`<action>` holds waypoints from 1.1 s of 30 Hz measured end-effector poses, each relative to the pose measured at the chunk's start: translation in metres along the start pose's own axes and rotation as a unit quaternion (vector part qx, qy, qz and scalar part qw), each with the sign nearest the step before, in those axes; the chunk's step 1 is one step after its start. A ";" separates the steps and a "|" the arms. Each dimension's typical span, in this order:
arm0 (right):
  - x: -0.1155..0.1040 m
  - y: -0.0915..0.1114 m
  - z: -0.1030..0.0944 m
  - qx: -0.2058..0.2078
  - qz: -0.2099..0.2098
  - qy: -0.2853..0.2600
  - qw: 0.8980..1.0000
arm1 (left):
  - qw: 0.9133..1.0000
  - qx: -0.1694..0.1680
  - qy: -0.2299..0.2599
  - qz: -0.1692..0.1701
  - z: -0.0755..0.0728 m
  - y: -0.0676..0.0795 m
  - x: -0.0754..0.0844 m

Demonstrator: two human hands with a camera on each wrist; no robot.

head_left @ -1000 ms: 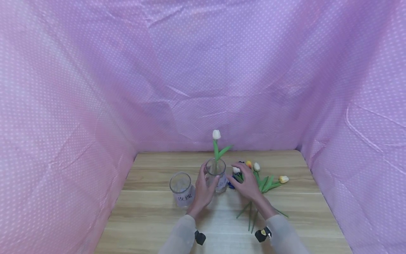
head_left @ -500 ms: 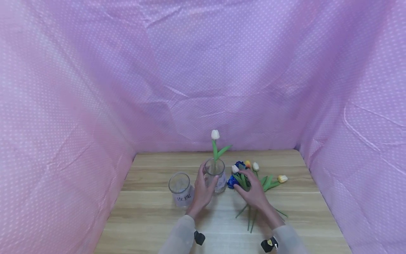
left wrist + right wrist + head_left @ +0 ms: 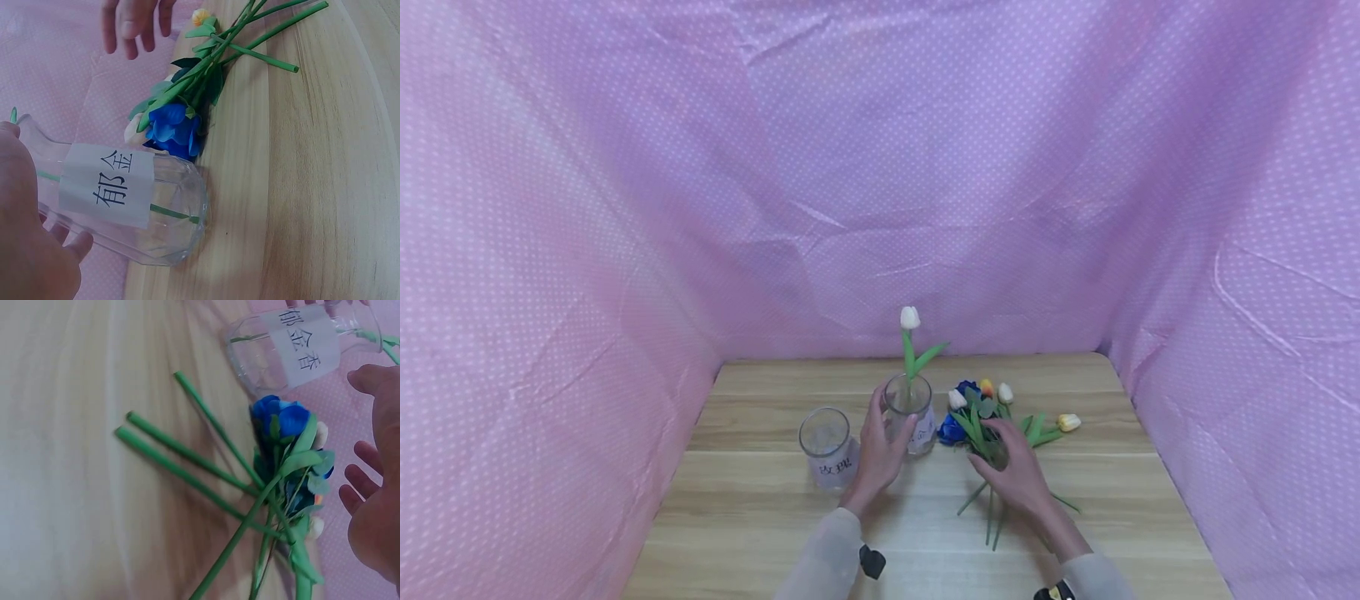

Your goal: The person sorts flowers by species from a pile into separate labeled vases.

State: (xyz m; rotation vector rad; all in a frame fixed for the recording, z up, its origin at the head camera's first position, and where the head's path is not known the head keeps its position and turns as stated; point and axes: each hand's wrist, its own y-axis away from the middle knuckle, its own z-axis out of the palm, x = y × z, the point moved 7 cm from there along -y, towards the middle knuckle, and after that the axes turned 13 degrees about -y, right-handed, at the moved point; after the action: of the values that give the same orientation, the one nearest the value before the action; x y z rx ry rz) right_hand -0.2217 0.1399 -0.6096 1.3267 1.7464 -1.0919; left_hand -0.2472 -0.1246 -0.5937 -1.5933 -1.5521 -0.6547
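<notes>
My left hand (image 3: pixel 881 457) grips a clear glass vase (image 3: pixel 178 181) with a paper label, its fingers and thumb around the side. One white tulip (image 3: pixel 910 318) stands upright in that vase, its stem visible through the glass. Over the loose flowers on the table hovers my right hand (image 3: pixel 1019 475), thumb and fingers apart, holding nothing. Beneath and beside it lie blue roses (image 3: pixel 282 417), a white tulip (image 3: pixel 957 399), an orange-yellow tulip (image 3: pixel 987 387) and a pale yellow tulip (image 3: pixel 1069 422). Their green stems (image 3: pixel 181 469) cross each other toward the front.
A second glass vase (image 3: pixel 831 462), labelled and without a flower, stands left of my left hand. The wooden table (image 3: pixel 737 533) is enclosed by pink dotted cloth (image 3: pixel 887 167) at the back and both sides.
My right hand has drawn back from near the vase, rightward and toward the front, uncovering more of the blue roses and white tulip. The left hand stays on the vase.
</notes>
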 end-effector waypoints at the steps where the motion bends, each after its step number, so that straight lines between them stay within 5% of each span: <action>1: 0.003 0.002 -0.001 -0.001 0.006 0.002 1.000 | 1.000 0.000 0.001 0.001 0.000 0.000 0.000; 6: 0.016 0.012 -0.003 -0.006 0.032 0.005 0.999 | 1.000 -0.001 0.002 -0.001 0.000 0.000 0.000; 15: 0.027 0.026 -0.006 0.003 -0.012 0.018 1.000 | 1.000 -0.008 -0.002 -0.017 0.001 0.003 -0.003; 33: 0.048 0.041 -0.003 -0.006 0.054 0.018 0.998 | 1.000 -0.006 -0.002 -0.014 -0.002 0.003 0.001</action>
State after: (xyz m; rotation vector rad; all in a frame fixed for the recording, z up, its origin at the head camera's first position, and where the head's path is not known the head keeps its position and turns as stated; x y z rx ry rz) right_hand -0.1942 0.1673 -0.6594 1.4239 1.6837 -1.0009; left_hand -0.2434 -0.1253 -0.5923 -1.5844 -1.5787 -0.6782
